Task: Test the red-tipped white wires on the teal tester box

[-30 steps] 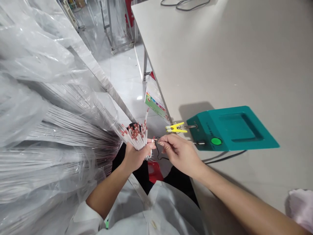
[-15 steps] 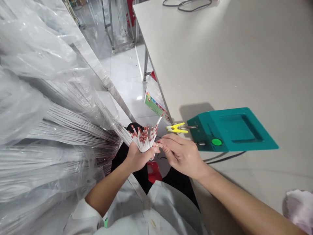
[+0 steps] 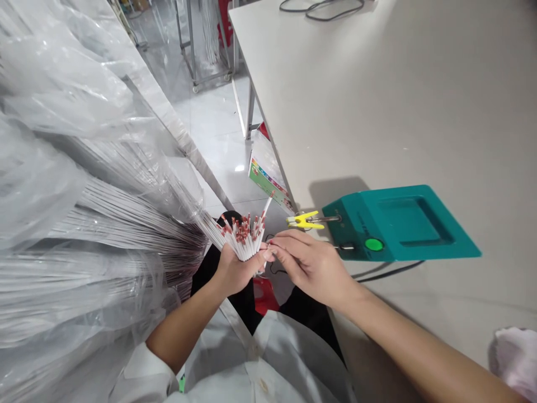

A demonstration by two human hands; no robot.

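Observation:
A bundle of white wires [image 3: 248, 244] with reddish-brown ends is wrapped in my left hand [image 3: 237, 272]. One wire of the bundle sticks up higher than the others, toward the table edge. My right hand [image 3: 312, 266] is pinched at the right side of the bundle, its fingertips meeting my left fingertips. What lies between the right fingers is too small to make out. Just beyond my right hand, a yellow clip [image 3: 305, 220] is attached to a metal post of a teal device [image 3: 419, 221], which has a green button [image 3: 374, 244].
On my left, long white wires [image 3: 126, 207] lie under clear plastic sheeting [image 3: 62, 84] along a rail. The pale table [image 3: 377, 101] fills the right side, with a black cable [image 3: 331, 10] at its far end and a pale cloth [image 3: 516, 355] near its right edge. A printed box [image 3: 268, 170] stands below.
The single raised wire has shifted slightly left and down, and the bundle's tips lean a little left. Both hands keep nearly the same place and grip.

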